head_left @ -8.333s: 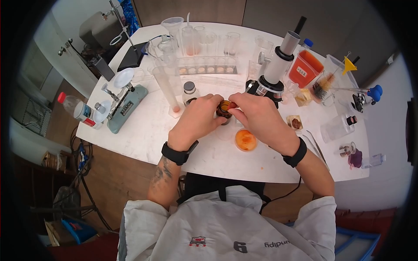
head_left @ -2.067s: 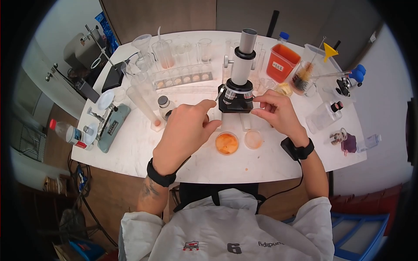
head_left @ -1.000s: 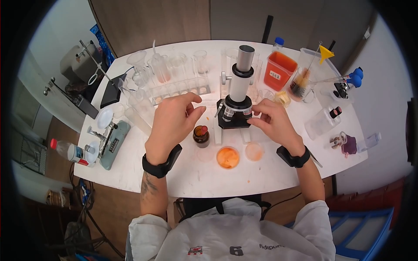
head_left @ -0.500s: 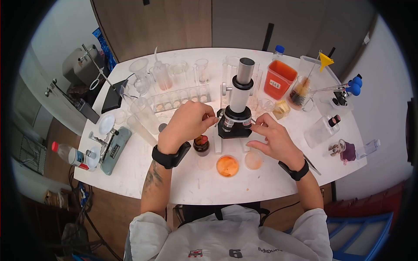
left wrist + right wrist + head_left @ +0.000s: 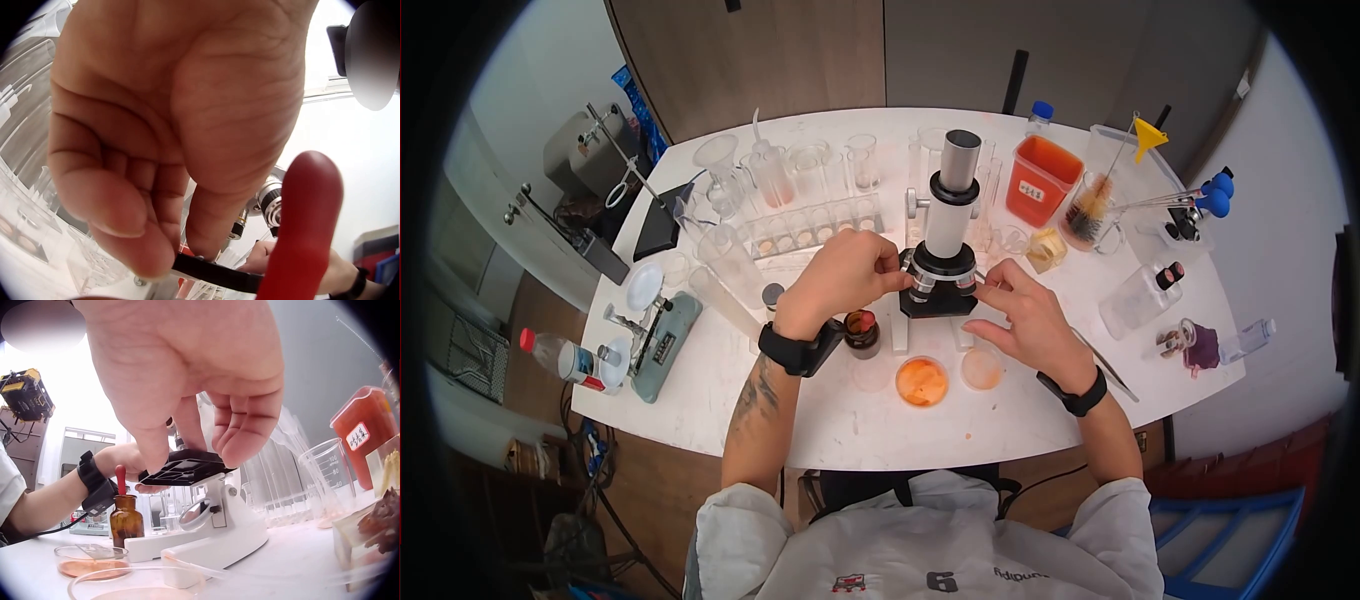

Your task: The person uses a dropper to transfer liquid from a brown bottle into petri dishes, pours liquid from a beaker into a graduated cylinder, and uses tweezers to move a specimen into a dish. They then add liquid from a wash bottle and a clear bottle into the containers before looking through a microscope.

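Observation:
In the head view, the microscope stands upright between both hands. My left hand, fingers curled, pinches the left edge of its black stage. The left wrist view shows this hand from the palm side, thumb and fingertips at the stage edge. My right hand touches the stage's right side with its index finger, thumb apart from it. In the right wrist view, its fingers hang around the stage. What lies on top of the stage cannot be made out.
Near the microscope's foot are a brown dropper bottle, a dish of orange material and a paler dish. Glassware and a vial rack stand behind left, a balance far left, a red container behind right. Tweezers lie right.
Both hands have gone from the brown bottle to the microscope, which now stands nearer the middle. Over the last second my left hand has moved right onto the stage edge; the right has stayed beside it.

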### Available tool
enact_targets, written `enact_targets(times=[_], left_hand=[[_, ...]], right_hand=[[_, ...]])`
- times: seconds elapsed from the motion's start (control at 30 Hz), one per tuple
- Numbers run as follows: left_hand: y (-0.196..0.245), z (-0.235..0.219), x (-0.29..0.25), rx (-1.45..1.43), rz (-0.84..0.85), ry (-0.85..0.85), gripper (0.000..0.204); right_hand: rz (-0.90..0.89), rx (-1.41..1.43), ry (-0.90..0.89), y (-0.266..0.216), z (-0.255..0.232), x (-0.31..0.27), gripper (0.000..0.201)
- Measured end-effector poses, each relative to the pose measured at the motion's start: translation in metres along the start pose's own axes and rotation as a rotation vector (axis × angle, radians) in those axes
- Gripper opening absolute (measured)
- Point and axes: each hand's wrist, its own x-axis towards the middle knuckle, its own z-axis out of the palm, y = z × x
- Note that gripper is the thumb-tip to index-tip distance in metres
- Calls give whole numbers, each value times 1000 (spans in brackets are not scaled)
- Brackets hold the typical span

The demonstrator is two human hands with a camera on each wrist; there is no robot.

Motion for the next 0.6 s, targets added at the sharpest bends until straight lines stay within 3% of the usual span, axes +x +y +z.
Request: enact_targets(times=[0.6], left_hand=[[5, 2, 0, -16, -39, 18, 17]], right_hand=[[18, -63, 29, -6, 7, -1, 37]])
